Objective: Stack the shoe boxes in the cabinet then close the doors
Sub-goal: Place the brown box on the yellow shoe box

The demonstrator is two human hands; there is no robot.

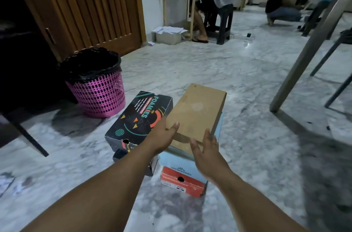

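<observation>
A plain brown shoe box (196,112) lies on top of a pale blue box (181,163), which rests on a red box (182,182). Left of that pile, a black "Foamies" box (139,117) sits on another dark box (122,153). My left hand (163,134) touches the brown box's near left corner, fingers spread. My right hand (205,151) hovers open at its near right corner, apart from it or barely touching. The wooden cabinet (91,3) stands at the upper left with its slatted door swung open; its inside is dark.
A pink basket (97,87) with a black bag liner stands by the cabinet. A grey table leg (304,54) slants at the right, with chair legs beyond it. A person sits on a black stool (222,20) at the back. The floor is marble tile.
</observation>
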